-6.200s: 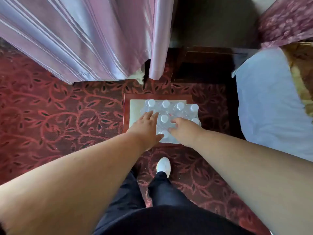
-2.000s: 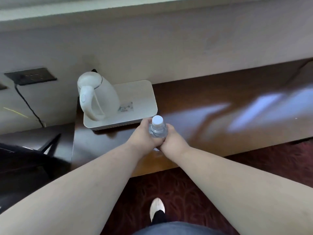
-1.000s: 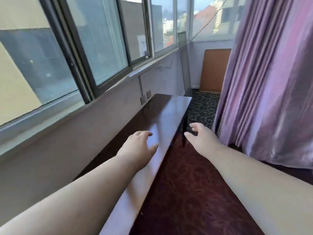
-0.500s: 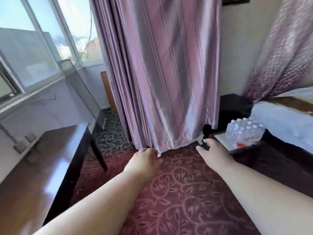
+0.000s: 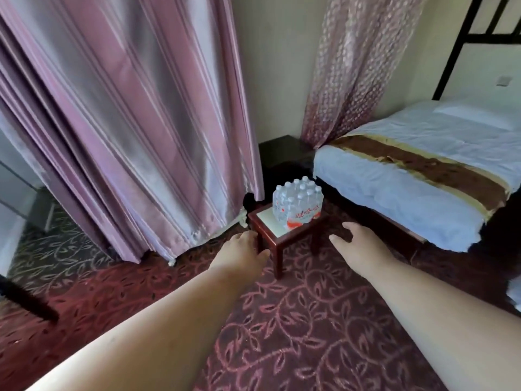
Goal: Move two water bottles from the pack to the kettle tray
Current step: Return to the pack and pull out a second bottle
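Before pack (image 5: 297, 206), empty hands (image 5: 242, 253) apart.

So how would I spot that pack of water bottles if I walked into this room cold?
Find the bed with the white cover and brown runner, then look to the floor by its foot, toward the pink striped curtain. A small dark red stool stands there on the patterned carpet, and the pack of water bottles sits on it. It is the only clear, shrink-wrapped bundle around, with white caps and red lettering.
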Demonstrator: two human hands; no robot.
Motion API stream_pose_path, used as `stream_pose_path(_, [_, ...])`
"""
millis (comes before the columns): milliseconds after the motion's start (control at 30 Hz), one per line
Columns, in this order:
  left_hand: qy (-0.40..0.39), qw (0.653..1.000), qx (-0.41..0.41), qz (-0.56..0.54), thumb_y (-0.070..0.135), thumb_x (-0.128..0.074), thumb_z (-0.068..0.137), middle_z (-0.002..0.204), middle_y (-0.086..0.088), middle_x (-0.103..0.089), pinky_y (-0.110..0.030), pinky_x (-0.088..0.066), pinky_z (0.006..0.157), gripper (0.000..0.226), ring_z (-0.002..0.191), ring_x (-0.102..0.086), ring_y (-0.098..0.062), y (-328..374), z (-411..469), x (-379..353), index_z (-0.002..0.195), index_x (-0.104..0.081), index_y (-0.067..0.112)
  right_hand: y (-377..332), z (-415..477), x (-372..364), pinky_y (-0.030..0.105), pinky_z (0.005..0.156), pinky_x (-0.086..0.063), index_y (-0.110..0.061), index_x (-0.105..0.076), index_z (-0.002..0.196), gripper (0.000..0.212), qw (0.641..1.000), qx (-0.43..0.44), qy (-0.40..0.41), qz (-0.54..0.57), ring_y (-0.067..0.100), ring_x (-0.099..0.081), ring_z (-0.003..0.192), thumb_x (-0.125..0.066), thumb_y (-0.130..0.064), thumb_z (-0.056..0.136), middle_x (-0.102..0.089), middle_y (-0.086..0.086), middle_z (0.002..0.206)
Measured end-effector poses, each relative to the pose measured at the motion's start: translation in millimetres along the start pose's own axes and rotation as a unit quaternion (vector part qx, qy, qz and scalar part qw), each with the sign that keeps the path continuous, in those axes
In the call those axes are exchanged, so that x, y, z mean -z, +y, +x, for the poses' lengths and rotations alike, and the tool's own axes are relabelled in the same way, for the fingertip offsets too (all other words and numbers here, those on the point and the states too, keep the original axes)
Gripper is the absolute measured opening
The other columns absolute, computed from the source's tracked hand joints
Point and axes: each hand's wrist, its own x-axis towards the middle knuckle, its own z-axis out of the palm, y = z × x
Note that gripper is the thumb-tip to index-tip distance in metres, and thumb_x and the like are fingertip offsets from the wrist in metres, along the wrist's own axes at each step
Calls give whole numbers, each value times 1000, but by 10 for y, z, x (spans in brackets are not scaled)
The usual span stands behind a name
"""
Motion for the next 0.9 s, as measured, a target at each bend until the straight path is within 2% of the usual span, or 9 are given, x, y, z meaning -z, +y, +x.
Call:
stream_pose_path(67, [-13, 1000, -1, -8, 53, -56, 88, 137, -4, -51, -43, -53, 90, 62, 112, -58, -25, 72, 285, -135, 142, -43, 26, 105, 196, -57, 37, 103, -45, -21, -47, 147, 65, 1000, -18, -10, 4, 25, -53, 128, -59, -54, 92, -49, 7, 147])
stream_pose_path(167, [-26, 1000, -4, -4, 51, -58, 88, 138, -3, -50, -38, -45, 98, 61, 122, -50, -23, 78, 769, -330, 142, -41, 26, 192, 589, -169, 33, 99, -43, -23, -45, 148, 58, 999, -24, -27, -9, 22, -55, 125, -57, -45, 96, -49, 7, 147])
stream_pose_path(300, [-43, 999, -25, -1, 52, -57, 90, 146, -4, -44, -41, -40, 104, 70, 132, -42, -25, 119, 1738, -536, 149, -33, 23, 102, 1392, -277, 33, 103, -40, -23, -43, 150, 59, 999, -27, -24, -25, 23, -50, 131, -57, -44, 97, -44, 5, 152])
stream_pose_path(433, [-90, 994, -59, 18, 53, -56, 91, 149, -2, -41, -45, -42, 104, 74, 132, -42, -26, 237, 2863, -615, 151, -27, 23, -30, 2256, -364, 34, 108, -36, -21, -40, 152, 60, 997, -52, -27, -45, 23, -46, 136, -55, -44, 98, -42, 5, 155])
stream_pose_path(533, [-95, 990, -94, 48, 52, -56, 90, 148, -4, -42, -43, -42, 101, 73, 130, -45, -28, 278, 3553, -630, 151, -27, 22, -88, 2781, -434, 34, 110, -33, -21, -40, 152, 63, 996, -66, -29, -55, 24, -44, 139, -55, -47, 97, -41, 5, 156])
stream_pose_path(600, [-105, 988, -101, 60, 53, -55, 90, 147, -6, -44, -42, -43, 97, 74, 127, -47, -29, 272, 3894, -676, 151, -28, 22, -95, 3056, -514, 33, 109, -33, -21, -40, 152, 64, 995, -72, -37, -56, 23, -44, 138, -56, -47, 97, -42, 5, 155])
stream_pose_path(700, [-130, 984, -97, 72, 54, -53, 90, 151, -6, -39, -43, -41, 101, 75, 132, -42, -29, 221, 4280, -821, 152, -25, 21, -41, 3445, -662, 31, 108, -34, -20, -40, 152, 65, 993, -81, -66, -48, 22, -46, 136, -58, -47, 95, -44, 5, 153])
stream_pose_path(800, [-146, 984, -74, 71, 57, -53, 88, 155, -5, -34, -45, -38, 105, 78, 137, -36, -29, 150, 4643, -973, 152, -24, 22, 20, 3888, -776, 30, 104, -37, -20, -43, 150, 63, 990, -78, -102, -60, 23, -50, 134, -61, -44, 94, -49, 5, 150])
stream_pose_path(900, [-149, 983, -65, 85, 58, -55, 88, 157, -4, -30, -45, -33, 110, 82, 142, -29, -27, 126, 5108, -1207, 153, -23, 21, 123, 4448, -893, 26, 88, -39, -23, -52, 142, 53, 987, -64, -135, -61, 25, -59, 121, -62, -41, 94, -61, 3, 136])
